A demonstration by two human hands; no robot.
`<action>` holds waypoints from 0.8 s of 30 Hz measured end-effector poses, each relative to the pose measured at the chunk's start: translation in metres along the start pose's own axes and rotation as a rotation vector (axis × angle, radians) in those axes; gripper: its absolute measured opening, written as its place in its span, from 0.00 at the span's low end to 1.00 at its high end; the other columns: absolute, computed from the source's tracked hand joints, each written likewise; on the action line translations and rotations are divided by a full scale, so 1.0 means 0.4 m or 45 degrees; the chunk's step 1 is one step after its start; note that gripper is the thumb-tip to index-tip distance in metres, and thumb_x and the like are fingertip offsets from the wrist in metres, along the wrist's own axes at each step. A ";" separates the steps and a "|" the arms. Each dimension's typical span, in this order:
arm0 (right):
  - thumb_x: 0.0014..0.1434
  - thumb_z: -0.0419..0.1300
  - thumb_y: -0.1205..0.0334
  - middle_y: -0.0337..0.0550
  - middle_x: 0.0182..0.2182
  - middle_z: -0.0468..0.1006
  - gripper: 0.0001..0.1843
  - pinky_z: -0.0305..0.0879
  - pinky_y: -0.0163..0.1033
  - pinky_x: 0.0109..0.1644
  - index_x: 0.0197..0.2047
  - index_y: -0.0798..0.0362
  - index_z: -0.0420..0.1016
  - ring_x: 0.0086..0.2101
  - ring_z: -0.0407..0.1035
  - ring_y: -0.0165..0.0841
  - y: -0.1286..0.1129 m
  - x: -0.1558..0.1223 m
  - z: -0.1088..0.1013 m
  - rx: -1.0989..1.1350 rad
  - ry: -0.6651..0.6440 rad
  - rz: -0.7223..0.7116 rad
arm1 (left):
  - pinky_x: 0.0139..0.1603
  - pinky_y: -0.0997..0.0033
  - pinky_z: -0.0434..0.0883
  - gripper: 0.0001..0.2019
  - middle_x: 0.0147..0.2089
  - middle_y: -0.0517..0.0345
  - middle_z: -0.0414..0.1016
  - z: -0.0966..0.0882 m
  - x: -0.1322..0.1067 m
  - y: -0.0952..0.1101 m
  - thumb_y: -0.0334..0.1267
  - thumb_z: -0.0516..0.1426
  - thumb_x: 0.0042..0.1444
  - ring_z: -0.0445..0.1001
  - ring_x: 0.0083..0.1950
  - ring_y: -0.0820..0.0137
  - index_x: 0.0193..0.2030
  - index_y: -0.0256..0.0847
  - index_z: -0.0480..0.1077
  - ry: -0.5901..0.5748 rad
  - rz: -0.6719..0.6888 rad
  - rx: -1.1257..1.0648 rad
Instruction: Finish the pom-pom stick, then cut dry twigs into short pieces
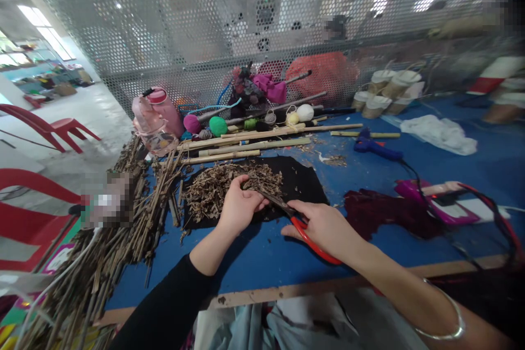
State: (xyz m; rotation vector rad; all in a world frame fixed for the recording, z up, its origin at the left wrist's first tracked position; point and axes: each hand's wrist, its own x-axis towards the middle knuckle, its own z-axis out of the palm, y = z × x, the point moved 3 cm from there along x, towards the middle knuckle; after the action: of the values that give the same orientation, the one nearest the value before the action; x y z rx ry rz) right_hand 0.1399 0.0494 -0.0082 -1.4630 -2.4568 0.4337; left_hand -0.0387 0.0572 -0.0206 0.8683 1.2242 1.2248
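Note:
My right hand is closed around the red-handled scissors, whose blades point left toward my other hand. Fingers bent and pressed together, my left hand hovers over the front of a heap of dried brown plant bits. The scissor tips reach its fingertips. What it pinches is too small to make out. Beneath the heap lies a black cloth, bare on its right side. Long dried stalks are bundled on the left edge of the table.
Behind the heap lie bamboo sticks and yarn balls, with a pink jug at left. A blue glue gun, dark red cloth and white cloth are to the right. A perforated metal screen stands behind.

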 end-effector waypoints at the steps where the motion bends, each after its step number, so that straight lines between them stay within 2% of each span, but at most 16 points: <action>1: 0.51 0.58 0.42 0.44 0.30 0.80 0.24 0.60 0.35 0.27 0.46 0.47 0.74 0.28 0.74 0.38 0.000 0.000 0.000 0.008 -0.006 0.002 | 0.26 0.79 0.68 0.40 0.21 0.62 0.75 -0.001 0.000 -0.001 0.28 0.61 0.46 0.74 0.23 0.73 0.62 0.34 0.43 0.009 -0.013 -0.006; 3: 0.51 0.58 0.41 0.43 0.27 0.80 0.23 0.58 0.35 0.26 0.44 0.47 0.75 0.26 0.73 0.37 -0.001 -0.001 0.000 0.036 -0.019 0.010 | 0.27 0.77 0.70 0.49 0.22 0.62 0.76 -0.002 0.000 -0.003 0.28 0.62 0.44 0.75 0.25 0.72 0.66 0.33 0.33 0.012 -0.024 -0.027; 5: 0.52 0.57 0.41 0.43 0.25 0.79 0.22 0.58 0.35 0.26 0.42 0.47 0.76 0.25 0.73 0.37 0.000 -0.001 0.001 0.057 -0.039 0.024 | 0.27 0.78 0.70 0.52 0.22 0.62 0.75 -0.002 0.001 -0.003 0.28 0.62 0.43 0.74 0.25 0.72 0.67 0.32 0.30 0.018 -0.020 -0.033; 10: 0.54 0.54 0.39 0.43 0.22 0.78 0.22 0.56 0.35 0.25 0.39 0.47 0.76 0.24 0.73 0.38 -0.004 -0.002 -0.005 -0.046 -0.056 -0.006 | 0.26 0.78 0.70 0.49 0.20 0.64 0.74 0.005 0.004 -0.007 0.25 0.58 0.45 0.72 0.21 0.74 0.68 0.31 0.29 0.054 0.033 0.080; 15: 0.57 0.50 0.40 0.48 0.23 0.79 0.23 0.56 0.37 0.26 0.32 0.49 0.75 0.27 0.74 0.43 -0.014 -0.003 -0.021 -0.206 -0.102 -0.016 | 0.24 0.78 0.68 0.48 0.23 0.64 0.74 0.000 -0.005 -0.001 0.29 0.58 0.47 0.72 0.22 0.73 0.68 0.34 0.29 0.084 0.156 0.367; 16: 0.57 0.50 0.41 0.48 0.23 0.79 0.23 0.57 0.37 0.27 0.32 0.49 0.75 0.27 0.74 0.43 -0.012 -0.005 -0.026 -0.183 -0.096 0.007 | 0.24 0.78 0.68 0.46 0.23 0.63 0.75 -0.006 -0.005 0.006 0.30 0.58 0.48 0.72 0.22 0.73 0.68 0.36 0.32 0.095 0.188 0.443; 18: 0.58 0.50 0.42 0.46 0.24 0.78 0.21 0.57 0.36 0.27 0.34 0.49 0.74 0.26 0.73 0.40 -0.004 -0.013 -0.037 -0.053 -0.080 0.048 | 0.25 0.76 0.68 0.37 0.25 0.61 0.75 -0.017 0.002 0.030 0.32 0.57 0.50 0.71 0.21 0.73 0.67 0.39 0.47 0.121 0.284 0.636; 20: 0.58 0.50 0.42 0.43 0.23 0.76 0.20 0.57 0.34 0.26 0.32 0.49 0.72 0.25 0.72 0.36 0.008 -0.022 -0.045 0.113 -0.061 0.074 | 0.34 0.71 0.71 0.23 0.30 0.56 0.77 -0.023 0.015 0.068 0.34 0.57 0.51 0.74 0.26 0.70 0.55 0.40 0.67 0.175 0.458 0.873; 21: 0.58 0.50 0.43 0.41 0.22 0.75 0.20 0.56 0.33 0.26 0.30 0.49 0.71 0.24 0.70 0.35 0.014 -0.028 -0.048 0.190 -0.048 0.085 | 0.40 0.69 0.70 0.17 0.34 0.52 0.77 -0.022 0.023 0.088 0.34 0.57 0.51 0.75 0.32 0.67 0.49 0.40 0.72 0.216 0.560 0.995; 22: 0.58 0.50 0.43 0.40 0.21 0.73 0.20 0.56 0.33 0.26 0.29 0.50 0.69 0.23 0.68 0.33 0.021 -0.032 -0.050 0.257 -0.032 0.097 | 0.47 0.66 0.69 0.13 0.38 0.48 0.77 -0.016 0.031 0.106 0.34 0.57 0.51 0.75 0.38 0.63 0.45 0.39 0.74 0.252 0.641 1.117; 24: 0.58 0.49 0.43 0.37 0.19 0.68 0.21 0.54 0.33 0.25 0.26 0.51 0.66 0.22 0.64 0.31 0.032 -0.040 -0.051 0.369 0.007 0.135 | 0.55 0.58 0.63 0.13 0.47 0.40 0.73 0.006 0.049 0.130 0.36 0.57 0.52 0.71 0.50 0.54 0.43 0.36 0.75 0.257 0.694 1.370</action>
State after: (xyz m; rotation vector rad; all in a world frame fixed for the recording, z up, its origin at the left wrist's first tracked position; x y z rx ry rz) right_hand 0.1651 0.0438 0.0047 -1.4699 -2.2055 0.7695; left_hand -0.0487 0.0863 0.0259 1.9940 1.9239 1.0192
